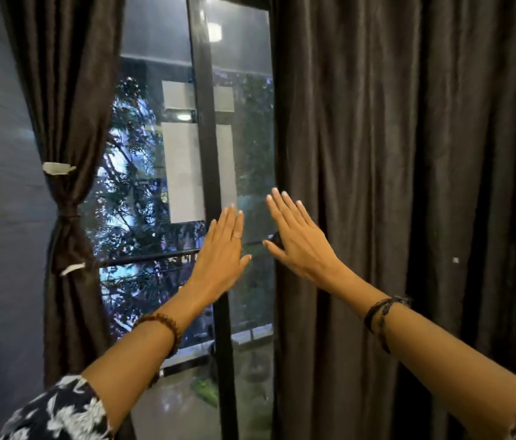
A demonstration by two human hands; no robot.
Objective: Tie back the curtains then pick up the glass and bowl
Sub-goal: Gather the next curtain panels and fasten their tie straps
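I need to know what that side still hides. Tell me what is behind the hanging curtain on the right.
The right curtain hangs loose and fully covers whatever is behind it. Only left of its edge does the window glass show, with a dark frame bar and trees outside.

Dark brown curtains point(393, 185), a black window frame point(206, 154) and navy sleeves point(60, 411) with white flowers were seen.
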